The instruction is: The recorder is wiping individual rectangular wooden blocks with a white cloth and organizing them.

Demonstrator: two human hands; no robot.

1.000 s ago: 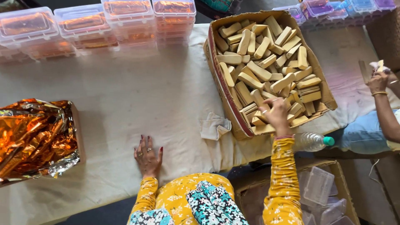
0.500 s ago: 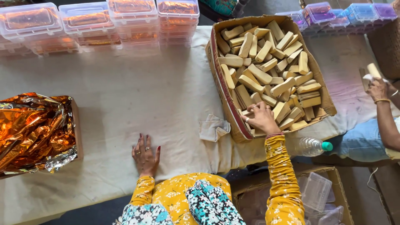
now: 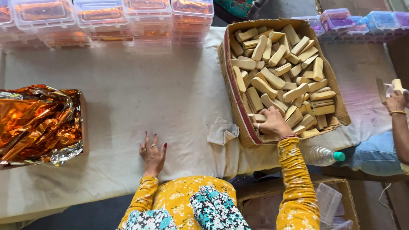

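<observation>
Left hand lies flat near the bench's front edge, fingers spread, holding nothing. Right hand reaches into the cardboard box's near corner, fingers curled over pale wooden blocks; a firm grip cannot be confirmed.

Right fingers: tips buried among the wooden blocks, grip unclear.
Clear boxes: cut by the frame's top edge.
Co-worker's hand: partly past the right edge.
</observation>
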